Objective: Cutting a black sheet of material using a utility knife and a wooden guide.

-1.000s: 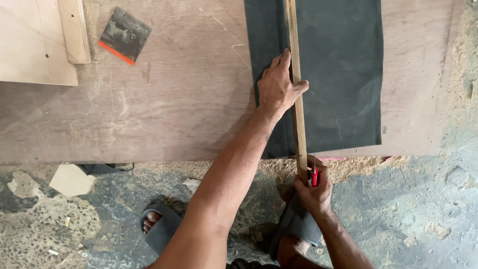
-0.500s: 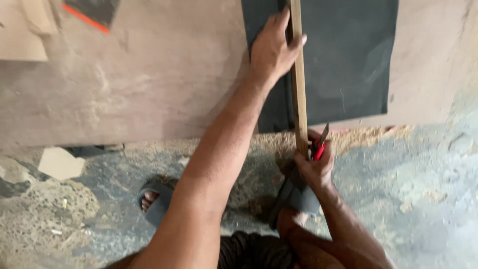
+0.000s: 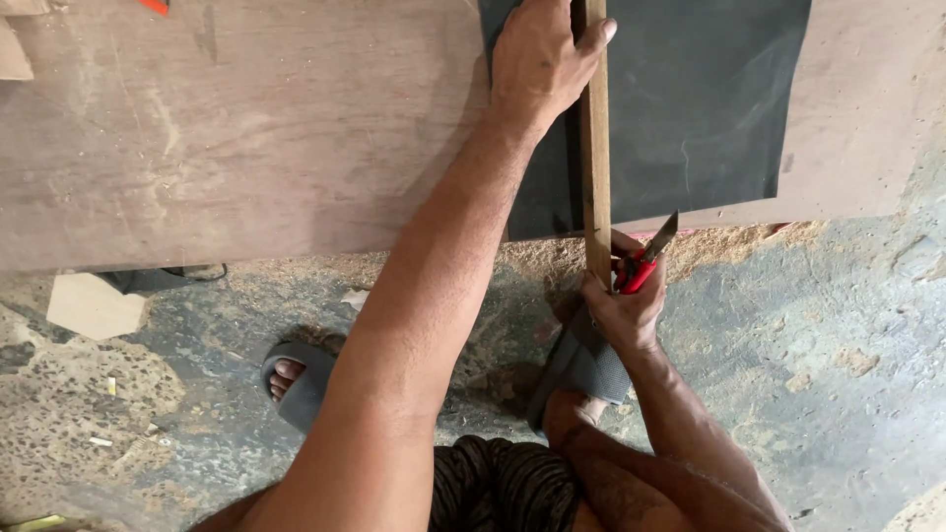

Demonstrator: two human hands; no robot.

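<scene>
A dark grey sheet (image 3: 709, 99) lies on a large plywood board (image 3: 246, 128). A long wooden strip (image 3: 595, 177) rests lengthwise across the sheet, reaching past the board's near edge. My left hand (image 3: 540, 61) presses flat on the strip and the sheet near the top of the view. At the board's near edge, my right hand (image 3: 619, 305) grips the strip's near end and a red-handled utility knife (image 3: 642, 264), its blade pointing up toward the sheet's edge.
Sawdust (image 3: 729, 244) lies along the board's near edge on the rough concrete floor. My feet in grey sandals (image 3: 301, 384) stand below. A pale board offcut (image 3: 94, 305) lies at left. An orange-edged scraper (image 3: 153, 6) shows at the top left.
The view has shifted so the board sits higher in the frame and closer. My left hand has slid farther up the strip. My right hand stays at the strip's near end with the knife.
</scene>
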